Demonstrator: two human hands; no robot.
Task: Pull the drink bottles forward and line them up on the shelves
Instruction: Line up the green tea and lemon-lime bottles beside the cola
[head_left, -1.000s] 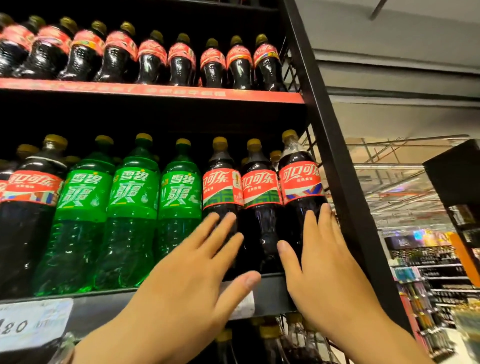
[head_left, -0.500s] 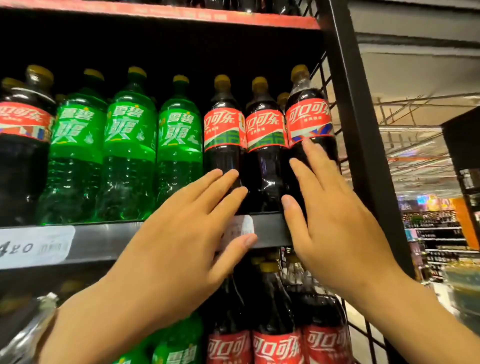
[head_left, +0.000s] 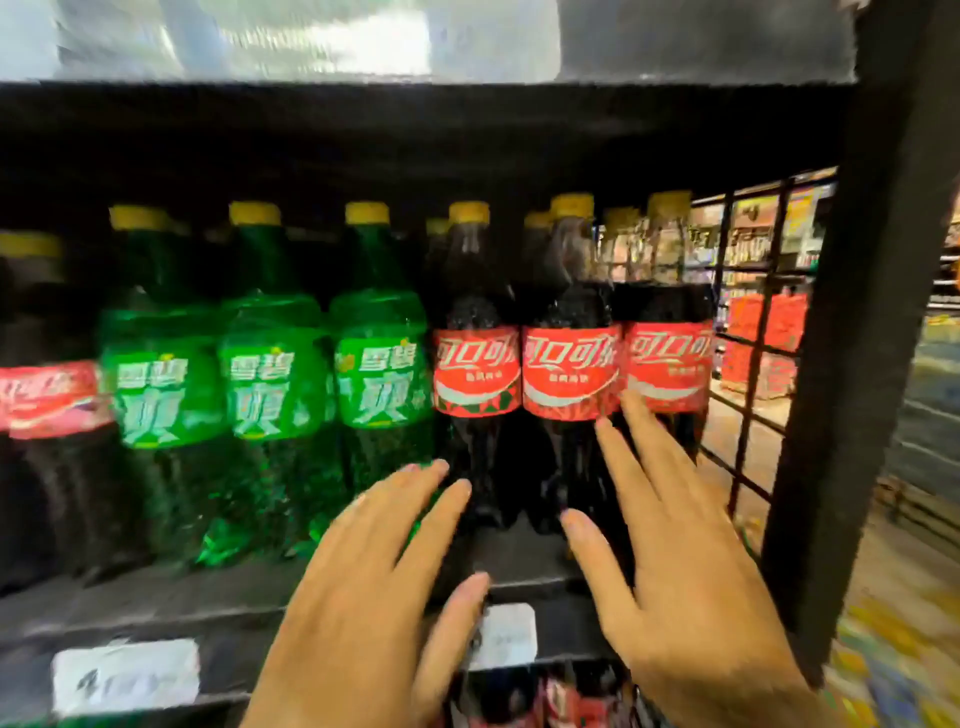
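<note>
Three dark cola bottles with red labels (head_left: 570, 371) stand at the right end of a dark shelf (head_left: 208, 597), beside three green soda bottles (head_left: 265, 389). Another cola bottle (head_left: 49, 400) stands at the far left. More caps show behind the front row. My left hand (head_left: 379, 587) reaches with straight fingers toward the base of the left cola bottle (head_left: 475, 371). My right hand (head_left: 670, 551) is spread, its fingertips at the lower body of the two right cola bottles (head_left: 667, 364). Neither hand grips anything. The view is blurred.
A black upright post (head_left: 852, 364) and a wire grid side panel (head_left: 753, 322) close the shelf on the right. White price tags (head_left: 124, 675) hang on the shelf's front edge. More cola bottles (head_left: 524, 701) stand on the shelf below. A store aisle lies beyond.
The view has dropped to a lower shelf with the same row of bottles. Both hands stay spread in front of the cola bottles on the right.
</note>
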